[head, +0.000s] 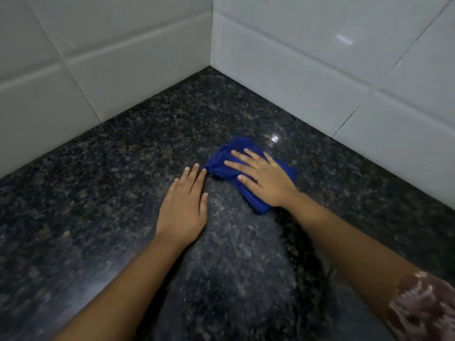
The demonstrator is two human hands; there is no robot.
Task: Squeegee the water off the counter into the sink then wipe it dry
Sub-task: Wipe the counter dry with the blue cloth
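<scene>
Wiping is the step going on here, I think. The right hand (261, 178) lies flat on a blue cloth (221, 158), fingers straight and spread a little, pressing it down on the dark speckled counter (98, 180). It is not squeezing the cloth, just pushing on it from above. The cloth is bunched up and sits near the back corner, where the two white tiled walls (123, 57) meet, a bit closer to the right wall. The left hand (183, 207) lies flat on the bare stone just beside the cloth, fingers straight and close together. Its fingertips just about touch the cloth's left edge. It holds nothing.

No squeegee and no sink show from here, so I cannot see if the water went into the sink. As a cloth is in use, my guess is that the squeegee part is done and the drying is under way. I see no puddles or drops on the stone. There is a pale, dull patch between the two arms, nearer the person. It could be a thin wet film or just light on the shiny stone; I cannot tell which. So what is left, I think, is to rub the cloth over the rest of the counter, the corner and the front part most of all
</scene>
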